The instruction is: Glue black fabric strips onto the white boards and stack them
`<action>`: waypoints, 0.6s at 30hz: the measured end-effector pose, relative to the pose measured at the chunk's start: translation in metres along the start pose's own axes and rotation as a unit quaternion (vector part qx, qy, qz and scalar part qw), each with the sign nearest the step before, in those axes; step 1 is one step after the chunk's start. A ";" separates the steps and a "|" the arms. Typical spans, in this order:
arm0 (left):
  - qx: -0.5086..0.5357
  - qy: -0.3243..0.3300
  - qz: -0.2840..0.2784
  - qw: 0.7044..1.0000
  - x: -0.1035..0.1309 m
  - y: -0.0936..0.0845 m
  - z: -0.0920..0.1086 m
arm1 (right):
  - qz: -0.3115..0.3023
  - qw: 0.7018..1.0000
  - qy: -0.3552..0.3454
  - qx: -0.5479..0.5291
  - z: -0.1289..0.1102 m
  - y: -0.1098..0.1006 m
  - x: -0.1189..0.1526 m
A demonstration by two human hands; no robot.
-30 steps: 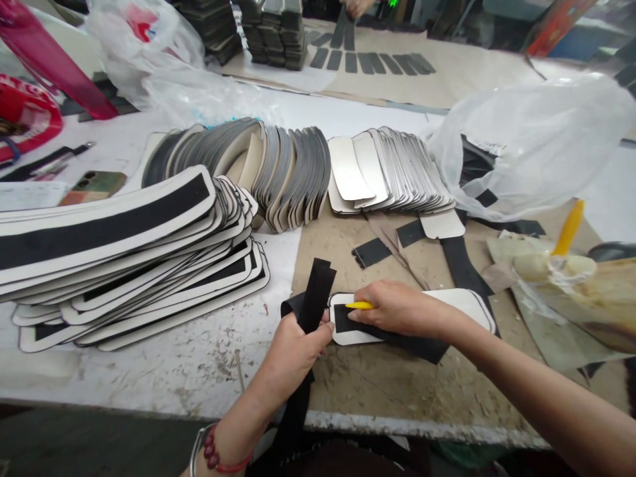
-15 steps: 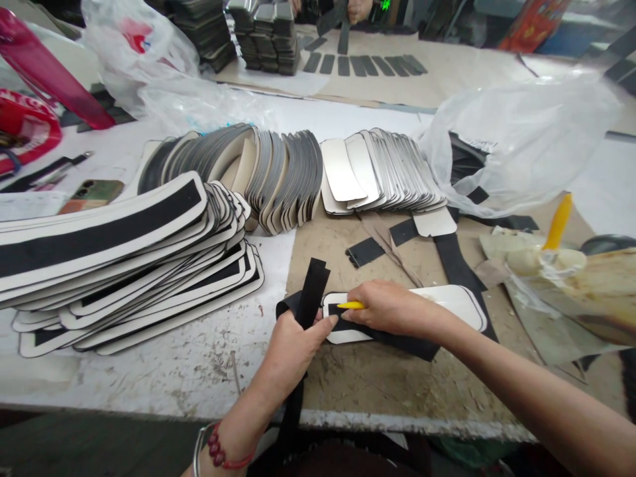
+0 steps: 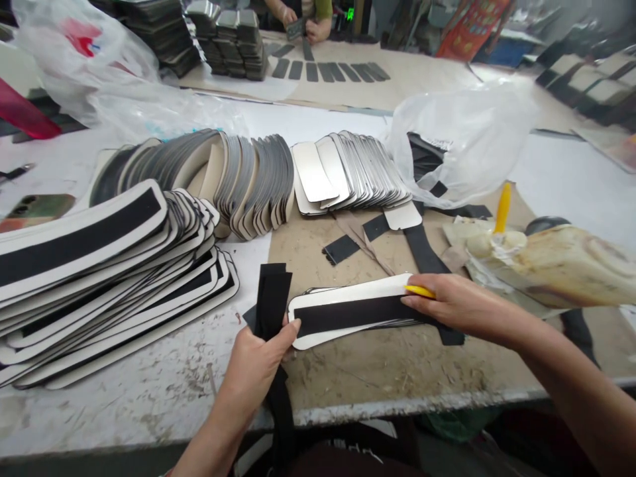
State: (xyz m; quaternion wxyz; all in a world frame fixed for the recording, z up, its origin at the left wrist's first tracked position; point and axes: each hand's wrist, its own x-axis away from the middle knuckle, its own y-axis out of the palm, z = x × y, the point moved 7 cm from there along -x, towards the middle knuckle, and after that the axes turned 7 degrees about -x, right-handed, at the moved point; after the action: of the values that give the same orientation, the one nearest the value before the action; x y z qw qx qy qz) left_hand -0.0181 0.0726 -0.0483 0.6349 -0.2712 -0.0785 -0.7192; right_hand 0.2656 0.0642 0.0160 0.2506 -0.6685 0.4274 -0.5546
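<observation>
In front of me lies a white panel with rounded corners, on top of at least one similar panel. A black strip runs lengthwise along it. My left hand is closed around a folded bundle of black strips, its thumb at the panel's left end. Toward the panel's right end, my right hand is closed on a slim yellow tool, its fingertips at the black strip. The tool's kind cannot be made out.
Panels with black strips are stacked on the left. Curved grey pieces and white panels stand behind. At right are a plastic bag and a yellow handle in a glue-stained container. A co-worker's hands work at the back.
My right hand has moved from the panel's left end to its right end, where the black strip now lies flat along it. The camera view has shifted right.
</observation>
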 end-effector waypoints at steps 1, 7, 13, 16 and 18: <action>0.006 -0.006 0.003 1.000 0.000 -0.002 -0.003 | 0.010 1.000 0.011 -0.001 0.007 0.002 0.003; 0.053 -0.036 0.034 0.997 -0.005 -0.004 -0.019 | 0.076 0.987 0.116 0.080 0.022 0.011 0.004; 0.064 -0.050 0.045 0.996 -0.006 -0.005 -0.024 | 0.082 0.981 0.131 0.119 0.012 0.006 0.000; 0.052 -0.061 0.045 0.996 -0.008 -0.007 -0.031 | 0.087 0.981 0.126 0.122 0.010 0.004 -0.003; 0.041 -0.061 0.038 0.997 -0.010 -0.008 -0.033 | 0.090 0.981 0.122 0.124 0.010 0.004 -0.005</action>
State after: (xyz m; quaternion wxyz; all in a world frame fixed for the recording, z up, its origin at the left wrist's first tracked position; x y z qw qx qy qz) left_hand -0.0351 0.0675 -0.0794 0.6666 -0.2910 -0.1358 -0.6727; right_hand 0.2743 0.0653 0.0077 0.3262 -0.5183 0.4410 -0.6561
